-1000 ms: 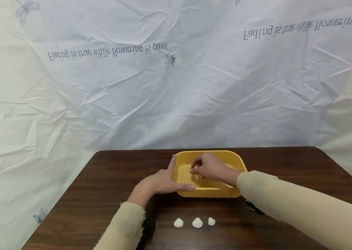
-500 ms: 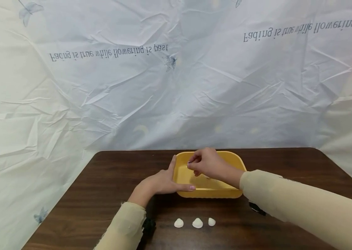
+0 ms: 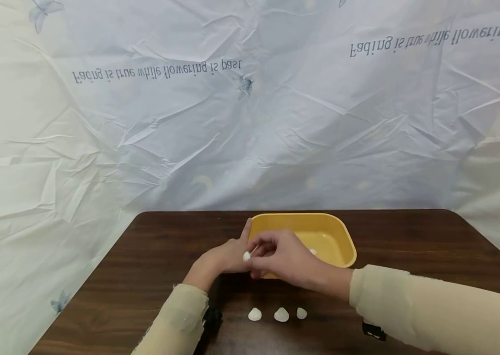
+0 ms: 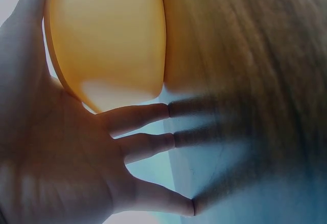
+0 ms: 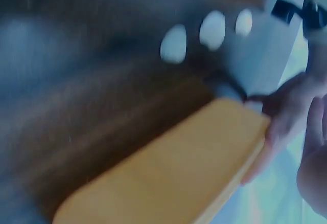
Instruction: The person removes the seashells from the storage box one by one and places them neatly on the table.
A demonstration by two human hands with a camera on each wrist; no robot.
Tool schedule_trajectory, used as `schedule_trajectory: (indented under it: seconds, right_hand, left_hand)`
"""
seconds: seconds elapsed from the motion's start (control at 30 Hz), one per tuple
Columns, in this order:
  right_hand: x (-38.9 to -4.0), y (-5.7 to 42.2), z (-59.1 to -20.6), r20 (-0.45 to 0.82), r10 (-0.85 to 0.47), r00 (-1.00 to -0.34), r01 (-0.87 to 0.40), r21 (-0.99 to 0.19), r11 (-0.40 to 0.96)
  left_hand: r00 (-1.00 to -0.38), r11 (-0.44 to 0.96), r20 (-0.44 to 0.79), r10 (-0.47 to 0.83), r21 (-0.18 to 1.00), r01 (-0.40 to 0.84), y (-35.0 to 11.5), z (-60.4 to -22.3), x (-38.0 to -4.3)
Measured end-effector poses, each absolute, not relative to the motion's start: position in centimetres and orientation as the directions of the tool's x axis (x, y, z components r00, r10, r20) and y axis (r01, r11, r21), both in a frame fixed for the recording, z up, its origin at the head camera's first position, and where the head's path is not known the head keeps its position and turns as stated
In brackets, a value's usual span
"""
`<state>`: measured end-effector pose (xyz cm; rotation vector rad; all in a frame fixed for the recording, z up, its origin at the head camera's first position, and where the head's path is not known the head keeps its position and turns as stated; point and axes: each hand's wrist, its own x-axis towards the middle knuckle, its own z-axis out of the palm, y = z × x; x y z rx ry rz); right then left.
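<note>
Fingers [image 3: 259, 238] on shell [image 3: 247, 256], near tub edge [image 3: 352, 252]

The dark brown table [image 3: 156, 256] bears a yellow tub [image 3: 340, 236] and three white shells [image 3: 281, 314] in a row

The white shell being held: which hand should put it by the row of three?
Probably the right hand: it pinches the white shell, while the left hand rests against the yellow tub.
</note>
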<state>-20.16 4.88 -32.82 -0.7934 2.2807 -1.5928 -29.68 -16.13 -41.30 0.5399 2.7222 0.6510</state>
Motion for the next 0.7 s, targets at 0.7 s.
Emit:
schedule_trajectory:
  seconds: [0.7]
  right_hand:
    - [-19.9, 1.9, -42.8, -0.019, -0.673, -0.740, -0.381, -0.812, 0.442]
  left_hand:
    - [-0.923, 0.821, -0.259, 0.284, 0.563, 0.095, -14.4, -36.6, -25.1]
